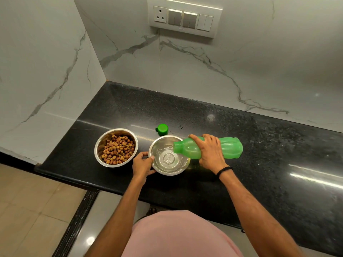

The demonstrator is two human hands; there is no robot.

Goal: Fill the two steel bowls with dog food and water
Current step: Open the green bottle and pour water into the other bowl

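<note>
Two steel bowls stand side by side on the black counter [241, 138]. The left bowl [100, 143] holds brown dog food kibble [118, 152]. The right bowl [178, 167] has a little water in its bottom. My right hand [210, 152] grips a green plastic bottle [230, 148], tipped nearly flat with its open mouth over the right bowl, and a thin stream of water [171, 152] runs out. My left hand [143, 164] holds the right bowl's near-left rim.
The bottle's green cap [162, 129] lies on the counter just behind the bowls. Marble walls close the corner at the back and left. A switch panel [184, 16] is on the back wall. The counter's front edge runs just below the bowls.
</note>
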